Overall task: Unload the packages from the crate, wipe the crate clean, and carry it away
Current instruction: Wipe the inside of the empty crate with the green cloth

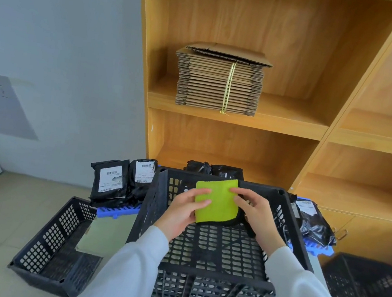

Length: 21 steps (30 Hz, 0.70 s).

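Holding a folded green cloth (216,201) above the black crate (215,251), left grip (184,212) and right grip (255,213) each pinch its side edges.

- Black plastic crates: three. One crate (219,252) at centre, one crate (55,244) on the floor at left, one crate (368,296) at right, partly cut off by the frame edge.
- Black packages: at least five visible. Two labelled (109,181) (142,176) at left, two (198,167) (227,171) behind the centre crate, one (314,223) at right.
- Green cloths (216,201): one.
- Bundles of flat cardboard (220,81): one.
- Hands: two, left hand (186,210) and right hand (256,213).
- Blue pallets (118,211): count cannot be told.
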Available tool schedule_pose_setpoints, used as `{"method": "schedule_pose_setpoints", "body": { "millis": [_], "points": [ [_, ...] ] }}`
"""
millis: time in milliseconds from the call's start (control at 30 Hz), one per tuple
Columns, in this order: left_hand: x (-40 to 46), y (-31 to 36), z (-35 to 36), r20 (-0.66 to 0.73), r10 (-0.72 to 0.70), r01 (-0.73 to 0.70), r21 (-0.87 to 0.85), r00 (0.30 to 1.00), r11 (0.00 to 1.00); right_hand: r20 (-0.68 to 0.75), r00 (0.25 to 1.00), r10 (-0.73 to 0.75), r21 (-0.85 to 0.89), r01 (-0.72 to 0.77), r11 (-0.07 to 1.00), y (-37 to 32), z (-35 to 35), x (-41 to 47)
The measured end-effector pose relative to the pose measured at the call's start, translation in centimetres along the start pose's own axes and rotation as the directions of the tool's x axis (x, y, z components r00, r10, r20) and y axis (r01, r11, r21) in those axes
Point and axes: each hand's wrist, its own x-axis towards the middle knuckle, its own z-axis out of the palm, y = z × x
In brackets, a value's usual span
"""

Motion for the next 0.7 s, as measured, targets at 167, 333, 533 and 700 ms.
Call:
{"method": "schedule_pose_setpoints", "body": {
  "millis": [167,333,533,700],
  "points": [
    [1.4,-0.2,1.9,-0.007,0.124,-0.115,0.324,0.992,0.939,0.022,0.999,0.024,-0.077,-0.022,0.997,1.1,-2.1,0.0],
    [2.9,-0.4,4.7,0.063,0.151,-0.163,0.446,0.987,0.880,0.063,0.998,0.010,-0.067,-0.006,0.998,2.1,-5.7,0.5],
    [6.0,-0.7,9.9,0.117,0.158,-0.192,0.406,0.981,0.893,0.064,0.998,0.005,-0.029,-0.004,1.000,2.6,-11.9,2.2],
    [9.0,-1.4,15.3,0.129,0.177,-0.217,0.464,0.976,0.859,0.010,1.000,0.007,-0.021,-0.007,1.000,3.8,-17.4,3.9]
  ]
}}
